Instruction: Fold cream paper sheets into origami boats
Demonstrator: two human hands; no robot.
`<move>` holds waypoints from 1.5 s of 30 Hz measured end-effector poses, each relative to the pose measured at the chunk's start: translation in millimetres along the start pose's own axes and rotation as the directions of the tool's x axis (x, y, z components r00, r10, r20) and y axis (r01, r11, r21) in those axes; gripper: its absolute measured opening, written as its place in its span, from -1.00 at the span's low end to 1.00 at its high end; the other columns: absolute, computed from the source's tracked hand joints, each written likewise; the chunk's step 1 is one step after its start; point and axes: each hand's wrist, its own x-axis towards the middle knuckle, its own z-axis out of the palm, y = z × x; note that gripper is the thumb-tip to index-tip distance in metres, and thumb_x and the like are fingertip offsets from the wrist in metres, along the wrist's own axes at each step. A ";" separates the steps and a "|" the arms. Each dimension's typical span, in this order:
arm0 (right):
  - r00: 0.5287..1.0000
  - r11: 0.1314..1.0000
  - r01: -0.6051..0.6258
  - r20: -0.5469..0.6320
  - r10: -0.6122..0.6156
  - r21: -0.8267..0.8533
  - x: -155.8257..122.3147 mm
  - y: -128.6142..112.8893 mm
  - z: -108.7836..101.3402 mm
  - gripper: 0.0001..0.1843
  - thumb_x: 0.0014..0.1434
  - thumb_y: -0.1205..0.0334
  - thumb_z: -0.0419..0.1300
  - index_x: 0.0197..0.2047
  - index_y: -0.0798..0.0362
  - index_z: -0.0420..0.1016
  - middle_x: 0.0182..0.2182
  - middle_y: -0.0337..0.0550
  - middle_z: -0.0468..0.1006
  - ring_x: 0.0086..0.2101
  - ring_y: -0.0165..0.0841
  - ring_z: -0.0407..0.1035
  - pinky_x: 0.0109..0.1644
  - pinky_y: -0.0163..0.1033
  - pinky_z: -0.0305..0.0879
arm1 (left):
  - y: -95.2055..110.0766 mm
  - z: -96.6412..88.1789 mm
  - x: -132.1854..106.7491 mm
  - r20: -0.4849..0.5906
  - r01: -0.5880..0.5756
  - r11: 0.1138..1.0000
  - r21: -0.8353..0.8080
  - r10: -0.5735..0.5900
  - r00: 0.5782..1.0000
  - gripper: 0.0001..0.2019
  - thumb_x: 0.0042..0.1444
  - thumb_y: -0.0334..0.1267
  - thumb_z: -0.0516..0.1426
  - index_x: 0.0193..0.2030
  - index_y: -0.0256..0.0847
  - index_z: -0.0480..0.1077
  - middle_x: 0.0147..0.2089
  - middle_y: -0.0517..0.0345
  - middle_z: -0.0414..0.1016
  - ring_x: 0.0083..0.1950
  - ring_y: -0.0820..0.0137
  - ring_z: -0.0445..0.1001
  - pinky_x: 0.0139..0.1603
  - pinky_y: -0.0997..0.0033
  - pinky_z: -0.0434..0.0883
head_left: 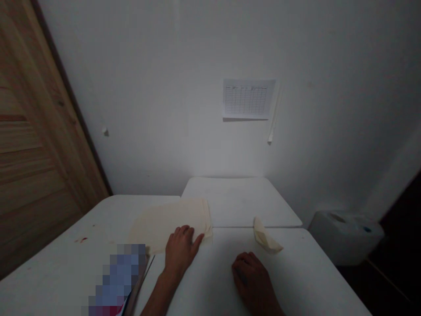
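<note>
Thin, cream-coloured sheets lie flat in a loose stack on the white tabletop, left of centre, their right edges slightly uneven. My left hand rests over the near right part of the stack, thumb apart from the fingers and nothing gripped. I cannot tell whether the sheets are paper, cloth or dough. To the right, my right hand is closed low over the table, its fingers curled under; whatever they may hold is hidden. Just beyond it lies a folded cream piece, which the hand does not touch.
White table sections meet at visible seams. A blurred-out bluish item lies at the near left. A printed chart hangs on the wall. A whitish plastic jug stands right of the table; a wooden door is at left.
</note>
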 end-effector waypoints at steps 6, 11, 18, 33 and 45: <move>1.000 1.000 -0.002 0.013 0.002 -0.009 0.9 -0.3 -1.1 -0.76 0.18 0.50 0.08 -0.31 -0.01 0.47 -0.29 -0.19 0.49 -0.23 -0.29 0.35 -0.07 -0.21 0.26 | -5.1 7.4 4.0 0.006 0.037 0.999 0.019 -0.037 0.999 -0.68 0.24 -0.06 0.03 -0.10 -0.21 0.48 0.04 -0.07 0.47 0.05 0.13 0.37 0.03 0.20 0.27; 1.000 1.000 -0.008 0.009 0.008 0.000 0.4 -0.2 -0.7 -0.78 0.18 0.49 0.09 -0.31 -0.01 0.48 -0.29 -0.19 0.49 -0.23 -0.30 0.35 -0.07 -0.21 0.26 | -7.6 11.8 7.0 0.014 0.041 0.999 0.025 -0.041 0.999 -0.70 0.21 -0.08 0.07 -0.08 -0.22 0.48 0.05 -0.05 0.48 0.06 0.12 0.35 0.02 0.20 0.28; 1.000 1.000 -0.007 0.003 0.007 0.001 0.8 -1.9 -2.1 -0.78 0.18 0.49 0.09 -0.32 -0.01 0.48 -0.28 -0.19 0.50 -0.22 -0.29 0.36 -0.06 -0.20 0.26 | -4.0 6.9 7.1 0.023 -0.002 1.000 0.027 0.001 1.000 -0.74 0.27 -0.19 0.00 -0.18 -0.19 0.50 -0.02 -0.02 0.53 -0.01 0.13 0.38 -0.02 0.21 0.29; 0.999 0.999 -0.037 0.033 0.037 0.013 2.1 -1.5 -1.6 -0.78 0.19 0.48 0.09 -0.30 -0.01 0.49 -0.28 -0.18 0.50 -0.22 -0.29 0.35 -0.06 -0.23 0.24 | -3.8 16.8 -3.7 -0.069 -0.162 0.986 0.037 0.164 0.984 -0.82 0.21 -0.41 0.02 -0.28 -0.21 0.45 -0.29 0.05 0.54 -0.23 0.23 0.48 -0.16 0.29 0.37; 0.957 0.904 -0.225 -0.089 0.275 0.363 2.9 14.0 2.7 -0.74 0.27 0.15 0.06 -0.21 0.03 0.55 -0.31 -0.10 0.59 -0.32 -0.26 0.45 -0.17 -0.22 0.32 | 16.0 -3.4 -44.9 -0.342 -0.456 0.885 0.096 0.459 0.820 -0.79 0.29 -0.38 -0.02 -0.09 -0.20 0.43 -0.13 0.01 0.58 -0.17 0.28 0.51 -0.11 0.26 0.44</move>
